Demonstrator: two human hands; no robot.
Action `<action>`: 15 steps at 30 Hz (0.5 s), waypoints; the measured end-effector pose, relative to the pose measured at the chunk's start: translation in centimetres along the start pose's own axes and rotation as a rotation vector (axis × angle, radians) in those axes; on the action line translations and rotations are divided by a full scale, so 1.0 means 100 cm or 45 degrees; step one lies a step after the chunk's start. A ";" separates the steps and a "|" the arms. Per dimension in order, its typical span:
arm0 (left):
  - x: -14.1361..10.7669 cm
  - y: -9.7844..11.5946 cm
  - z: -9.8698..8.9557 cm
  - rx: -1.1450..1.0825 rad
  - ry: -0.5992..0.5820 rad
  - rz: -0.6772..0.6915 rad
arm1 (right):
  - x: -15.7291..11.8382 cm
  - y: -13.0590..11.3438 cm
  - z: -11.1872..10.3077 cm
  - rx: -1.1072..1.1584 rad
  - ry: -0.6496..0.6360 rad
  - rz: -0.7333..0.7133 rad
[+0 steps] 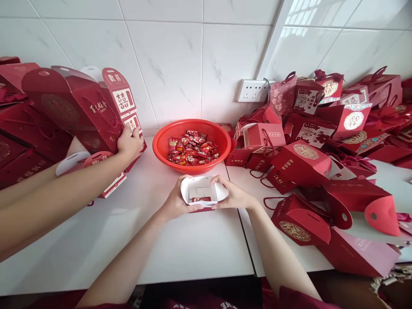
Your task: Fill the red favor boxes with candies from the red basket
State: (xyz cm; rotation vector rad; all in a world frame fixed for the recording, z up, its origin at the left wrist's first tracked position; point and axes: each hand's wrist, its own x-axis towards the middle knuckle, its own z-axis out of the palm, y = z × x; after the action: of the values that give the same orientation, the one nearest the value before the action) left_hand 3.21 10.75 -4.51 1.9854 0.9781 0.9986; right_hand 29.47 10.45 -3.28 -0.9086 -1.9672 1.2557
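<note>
A small open box (198,192), white inside and red outside, is held upright between my hands at the table's middle. My left hand (175,201) grips its left side, and my right hand (232,193) grips its right side near a rounded white flap. One red packet (201,199) shows at the bottom of the box. Just behind it stands a red plastic basket (159,151) holding many red-wrapped sweets (195,148).
Another person's hand (130,141) steadies tall red boxes (86,105) at the left, their arms crossing the table's left side. Many red gift boxes (302,163) are piled at the right. A power strip (252,91) is on the tiled wall.
</note>
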 end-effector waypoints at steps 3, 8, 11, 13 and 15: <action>0.001 0.021 -0.007 0.198 -0.102 -0.023 | 0.000 -0.001 -0.001 -0.078 0.078 -0.065; 0.016 0.061 -0.026 0.428 0.178 0.115 | 0.000 -0.005 -0.003 -0.160 0.117 -0.081; 0.037 0.078 -0.034 0.503 0.407 0.152 | -0.001 -0.004 -0.002 -0.164 0.116 -0.067; 0.053 0.086 -0.038 0.517 0.475 0.156 | -0.001 -0.004 -0.001 -0.167 0.117 -0.064; 0.067 0.091 -0.041 0.499 0.515 0.144 | -0.001 -0.004 -0.001 -0.176 0.118 -0.065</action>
State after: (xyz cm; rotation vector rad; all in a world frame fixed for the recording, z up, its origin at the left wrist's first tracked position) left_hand 5.40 13.15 7.10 2.2197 1.3778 1.3948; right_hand 29.53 10.26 -2.93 -0.9601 -2.0102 1.0414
